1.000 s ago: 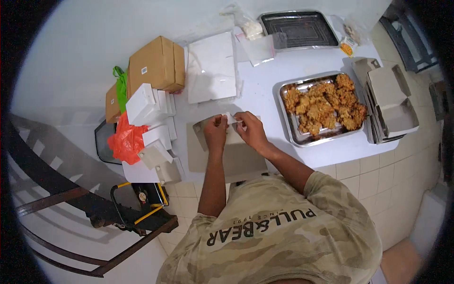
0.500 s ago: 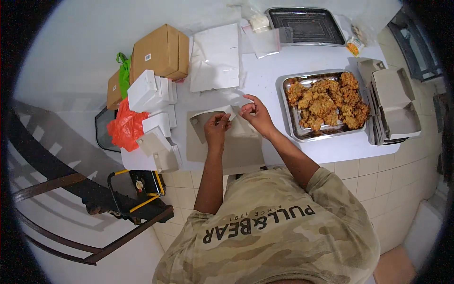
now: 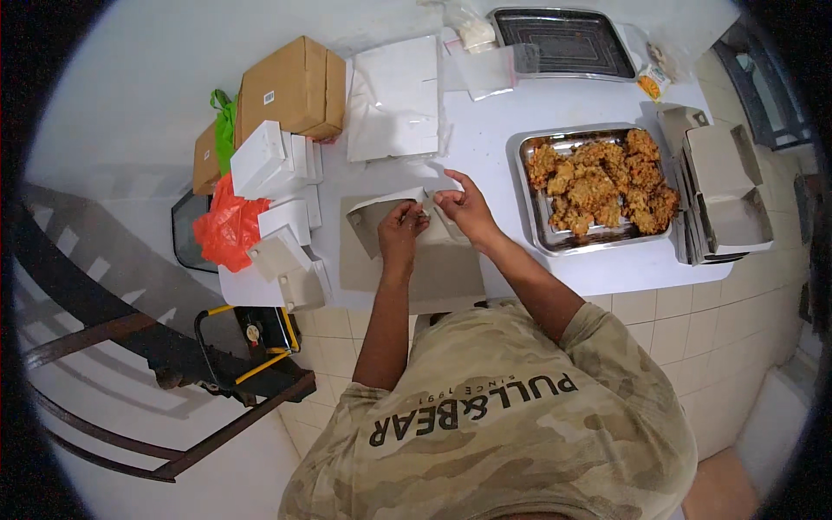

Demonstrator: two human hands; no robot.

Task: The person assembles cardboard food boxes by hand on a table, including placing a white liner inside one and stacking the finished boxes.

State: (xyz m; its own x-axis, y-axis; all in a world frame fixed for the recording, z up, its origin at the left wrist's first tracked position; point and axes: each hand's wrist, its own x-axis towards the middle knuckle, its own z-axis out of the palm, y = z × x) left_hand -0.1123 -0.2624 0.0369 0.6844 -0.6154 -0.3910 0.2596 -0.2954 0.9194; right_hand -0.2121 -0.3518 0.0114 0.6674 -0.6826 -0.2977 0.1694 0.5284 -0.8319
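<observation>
A partly folded paperboard food box (image 3: 416,277), grey inside, lies on the white table in front of me. Its far wall and left side stand raised, while the near part lies flat. My left hand (image 3: 400,234) is closed in a pinch at the far wall's edge. On the right of that same corner, my right hand (image 3: 466,210) grips a flap between thumb and fingers, its index finger stretched up. The fingertips of both hands are close together, and they partly hide the corner.
A metal tray of fried chicken (image 3: 598,186) sits to the right, beside stacked open boxes (image 3: 724,191). Flat white box blanks (image 3: 394,100) lie beyond my hands. Folded white boxes (image 3: 273,169), a red plastic bag (image 3: 230,227) and a brown carton (image 3: 290,87) are at left.
My right hand's fingers have closed in on the box corner, from more spread to gripping. My left hand stays at the same edge. The whole view has shifted slightly.
</observation>
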